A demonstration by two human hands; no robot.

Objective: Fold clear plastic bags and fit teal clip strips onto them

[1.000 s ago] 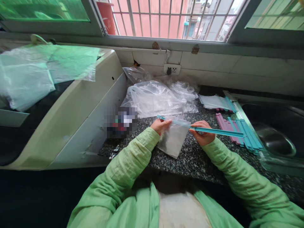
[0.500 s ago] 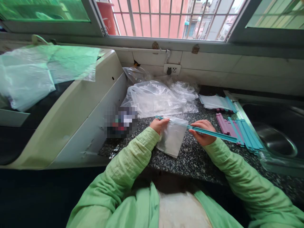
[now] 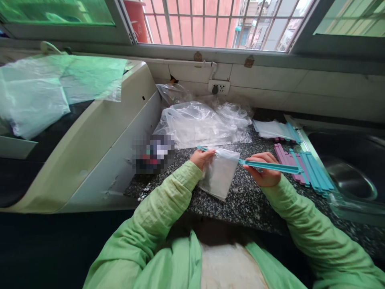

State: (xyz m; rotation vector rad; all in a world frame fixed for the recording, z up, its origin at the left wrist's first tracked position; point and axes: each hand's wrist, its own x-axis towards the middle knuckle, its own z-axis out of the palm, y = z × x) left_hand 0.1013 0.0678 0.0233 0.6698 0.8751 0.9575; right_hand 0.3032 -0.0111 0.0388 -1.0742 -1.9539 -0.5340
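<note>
"So, the entry for the left hand [image 3: 205, 159]?"

"Closed; thumb on top. Holds the small clear bag [image 3: 221, 176] by its upper left corner, a turquoise tip protruding beyond."

"Right hand [image 3: 265, 171]?"

"Fingers bent, gripping one turquoise strip [image 3: 272, 165] just beyond the bag's right edge."

"Lie of the strip?"

"Long axis crosswise, left to right, its far right end slightly nearer the wearer. It meets the bag at the upper right corner. Whether it and the left tip are one piece: cannot tell."

"Nearer hand?"

"Right for the free length; left for the bag, which lies between the two and slants down toward the wearer over the granite counter [image 3: 249, 196]. Contact with the stone: cannot tell."

"Adjacent stock?"

"Loose strips [image 3: 317, 174], pink and turquoise, side by side, right of the right hand, near the sink [image 3: 306, 142]."
</note>
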